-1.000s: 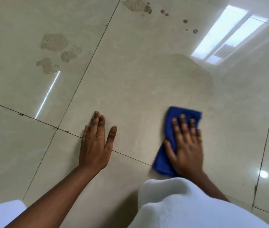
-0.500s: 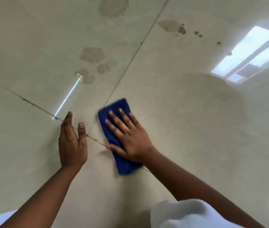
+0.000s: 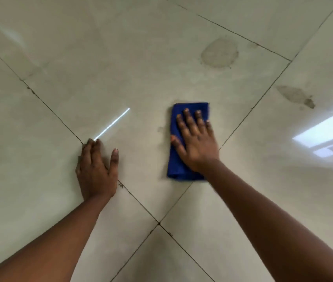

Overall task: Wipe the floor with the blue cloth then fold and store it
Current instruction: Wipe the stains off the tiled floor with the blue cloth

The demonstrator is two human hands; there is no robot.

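Observation:
A folded blue cloth (image 3: 179,165) lies flat on the glossy beige tiled floor (image 3: 141,78). My right hand (image 3: 195,141) presses down on top of the cloth, palm flat, fingers spread toward its far edge. My left hand (image 3: 96,169) rests flat on the bare floor to the left of the cloth, across a dark grout line, holding nothing. A grey-brown stain (image 3: 219,52) marks the tile beyond the cloth, and a darker smear (image 3: 296,96) sits to the far right.
Dark grout lines cross the floor and meet at a joint (image 3: 158,223) between my forearms. A thin bright light streak (image 3: 111,124) reflects near my left hand, and a window reflection (image 3: 328,133) shines at the right edge.
My right hand has slid the cloth to the right, away from my left hand. The view has swung, so the stains now lie further right and the white garment is gone from view.

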